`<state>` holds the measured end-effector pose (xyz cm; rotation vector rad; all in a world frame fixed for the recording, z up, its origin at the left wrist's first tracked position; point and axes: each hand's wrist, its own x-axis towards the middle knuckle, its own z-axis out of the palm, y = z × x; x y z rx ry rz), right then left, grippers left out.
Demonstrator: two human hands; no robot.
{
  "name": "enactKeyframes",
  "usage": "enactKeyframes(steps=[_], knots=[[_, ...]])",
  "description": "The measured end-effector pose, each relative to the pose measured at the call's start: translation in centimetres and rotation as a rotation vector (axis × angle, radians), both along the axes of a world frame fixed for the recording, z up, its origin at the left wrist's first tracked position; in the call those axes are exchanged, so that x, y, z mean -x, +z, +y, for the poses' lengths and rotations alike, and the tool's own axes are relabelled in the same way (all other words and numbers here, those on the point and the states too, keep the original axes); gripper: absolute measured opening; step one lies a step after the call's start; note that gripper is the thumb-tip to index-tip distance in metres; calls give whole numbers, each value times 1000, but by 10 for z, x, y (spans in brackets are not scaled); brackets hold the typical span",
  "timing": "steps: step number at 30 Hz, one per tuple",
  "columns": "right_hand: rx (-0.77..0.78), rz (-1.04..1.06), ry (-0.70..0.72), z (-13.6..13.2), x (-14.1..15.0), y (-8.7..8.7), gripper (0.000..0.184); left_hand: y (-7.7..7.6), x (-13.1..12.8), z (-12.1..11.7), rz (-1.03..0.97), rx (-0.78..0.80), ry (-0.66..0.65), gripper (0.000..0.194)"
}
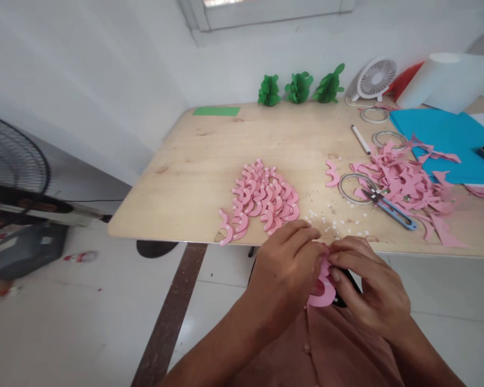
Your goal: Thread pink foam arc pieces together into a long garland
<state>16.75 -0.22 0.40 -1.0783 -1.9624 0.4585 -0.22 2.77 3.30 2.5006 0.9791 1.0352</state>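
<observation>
Both hands meet just off the near edge of the wooden table (pixel 210 161). My left hand (pixel 286 269) and my right hand (pixel 367 279) pinch the same pink curved paper piece (pixel 322 293) between their fingertips, held above my lap. Just beyond the hands, a heap of matching pink curved pieces (pixel 262 199) lies on the table. One more pink piece (pixel 331 173) lies alone to its right. Small white paper bits (pixel 339 220) are scattered near the table edge.
Pink paper scraps (pixel 407 183), blue-handled snips (pixel 391 207), tape rings (pixel 353 188), a white pen (pixel 360 138) and blue paper sheets (pixel 447 140) fill the right side. Three green paper plants (pixel 298 88), a small white fan (pixel 376 79) and a green sheet (pixel 216 111) stand at the back. A floor fan (pixel 12 177) is at left.
</observation>
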Motion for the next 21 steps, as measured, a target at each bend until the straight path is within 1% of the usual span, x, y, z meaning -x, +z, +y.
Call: enactKeyframes(steps=[4,7,9,12,15,17,19,21], knots=[[20,99,24,-1,-1,-5,24,-3,-4,0,-89,7,72,18],[58,177,16,-2,-1,-10,28,-4,-5,-1,-160,109,120,16],[89,221,-9,-2,0,-12,29,-3,-6,-1,-207,245,168,17],[128,277,-60,-3,2,-15,29,-1,-5,-1,-305,504,217,17],[193,340,-112,-5,3,-18,27,-2,-3,2,-451,770,216,11],[250,380,-144,-6,3,-20,26,-4,-3,5,-565,882,198,8],[291,404,-173,-8,2,-22,24,-6,-4,11,-641,903,204,5],[309,415,-202,-9,2,-24,24,-9,-6,19,-665,847,222,6]])
